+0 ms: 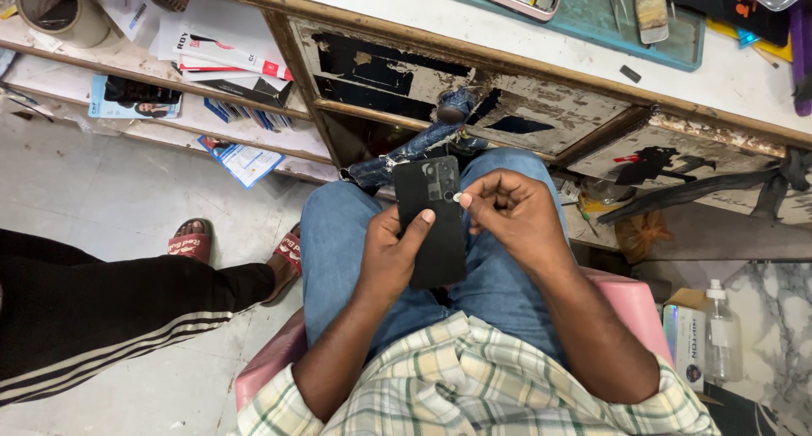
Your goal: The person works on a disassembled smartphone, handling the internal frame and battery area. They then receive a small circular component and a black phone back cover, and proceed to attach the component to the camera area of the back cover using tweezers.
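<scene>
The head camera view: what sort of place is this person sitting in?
Probably a small phone repair stall. The left hand holds a black phone back-up over the lap while the right hand pinches a tiny part at its camera. A worn wooden workbench carries a teal mat with tools.

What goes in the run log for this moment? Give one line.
left hand: holds black phone back-up over lap | right hand: pinches small pale piece at phone's camera area | seat: pink stool

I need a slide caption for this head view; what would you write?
Seated person's left hand holds a black phone back-up over the lap while the right hand pinches a small white piece beside it.
</scene>
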